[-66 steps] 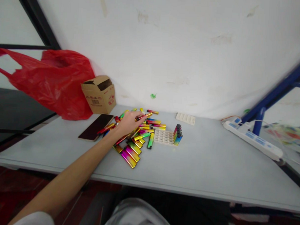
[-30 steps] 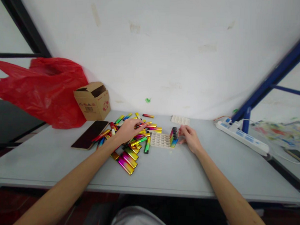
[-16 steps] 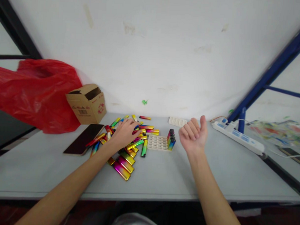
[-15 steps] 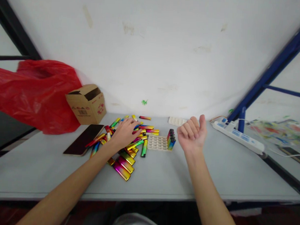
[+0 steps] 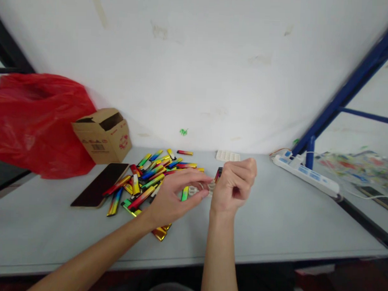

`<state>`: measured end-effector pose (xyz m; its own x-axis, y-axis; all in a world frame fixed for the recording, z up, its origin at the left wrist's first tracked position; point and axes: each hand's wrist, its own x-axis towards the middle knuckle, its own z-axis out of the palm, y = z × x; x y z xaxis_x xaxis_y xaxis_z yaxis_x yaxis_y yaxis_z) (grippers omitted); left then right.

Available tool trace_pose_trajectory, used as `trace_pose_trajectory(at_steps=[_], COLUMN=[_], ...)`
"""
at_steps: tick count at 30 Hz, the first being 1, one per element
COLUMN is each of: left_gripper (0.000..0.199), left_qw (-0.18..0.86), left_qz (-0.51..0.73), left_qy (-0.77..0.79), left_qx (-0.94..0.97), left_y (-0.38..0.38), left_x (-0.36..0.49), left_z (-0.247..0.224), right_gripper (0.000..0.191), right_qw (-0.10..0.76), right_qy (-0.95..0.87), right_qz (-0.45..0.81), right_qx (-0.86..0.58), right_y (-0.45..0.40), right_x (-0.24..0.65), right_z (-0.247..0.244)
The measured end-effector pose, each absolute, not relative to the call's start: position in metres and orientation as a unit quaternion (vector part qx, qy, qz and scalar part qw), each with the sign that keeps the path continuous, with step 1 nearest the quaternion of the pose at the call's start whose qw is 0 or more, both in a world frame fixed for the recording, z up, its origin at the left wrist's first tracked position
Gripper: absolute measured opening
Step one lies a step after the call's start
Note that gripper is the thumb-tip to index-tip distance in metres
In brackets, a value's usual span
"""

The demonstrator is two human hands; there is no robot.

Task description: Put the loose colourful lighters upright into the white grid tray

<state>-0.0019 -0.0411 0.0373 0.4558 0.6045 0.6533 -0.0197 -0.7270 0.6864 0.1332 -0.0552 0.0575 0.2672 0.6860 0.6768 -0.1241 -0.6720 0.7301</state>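
My left hand (image 5: 175,195) is over the right side of a pile of shiny multicoloured lighters (image 5: 153,174). Its thumb and fingers are curved with a gap between them, and I see nothing held there. Close by on the right, my right hand (image 5: 232,185) is closed in a fist; whatever it may hold is hidden. Behind both hands lies a white tray with round hollows (image 5: 192,191), mostly covered from view. The black top of a standing lighter (image 5: 219,172) shows beside my right fist.
A dark phone (image 5: 100,185) lies left of the pile. Farther left are an open cardboard box (image 5: 105,138) and a red plastic bag (image 5: 38,123). Another white tray (image 5: 228,155) lies by the wall. At right, a white power strip (image 5: 307,175) sits near a blue frame (image 5: 338,99).
My left hand has moved right from the lighter pile toward my right hand. My right fist has turned and shifted left, now covering much of the tray and standing lighters.
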Motion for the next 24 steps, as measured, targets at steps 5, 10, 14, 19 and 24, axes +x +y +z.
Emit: trace_pose_trajectory(at_steps=[5,10,14,19,24], left_gripper=[0.035,0.034,0.033,0.02,0.027], left_qw=[0.346,0.345,0.285,0.33,0.441], left_qz=[0.469,0.487,0.492,0.485,0.486], left_qy=[0.149,0.134,0.135,0.127,0.135], left_qx=[0.799,0.791,0.812,0.8,0.743], left_y=[-0.0483,-0.0475,-0.046,-0.0454,-0.0459], left_x=[0.0024,0.0024,0.0001,0.0001,0.002], left_z=[0.0356,0.0342,0.0396,0.038,0.033], right_gripper=[0.029,0.032,0.033,0.032,0.03], right_qw=[0.328,0.338,0.343,0.329,0.31], right_qy=[0.194,0.191,0.183,0.186,0.209], right_qz=[0.575,0.583,0.583,0.58,0.573], right_qx=[0.724,0.714,0.713,0.721,0.729], right_y=[-0.0524,-0.0543,-0.0561,-0.0544,-0.0509], right_x=[0.1324,0.127,0.1266,0.1271,0.1262], right_z=[0.0547,0.0555,0.0549,0.0517,0.0524])
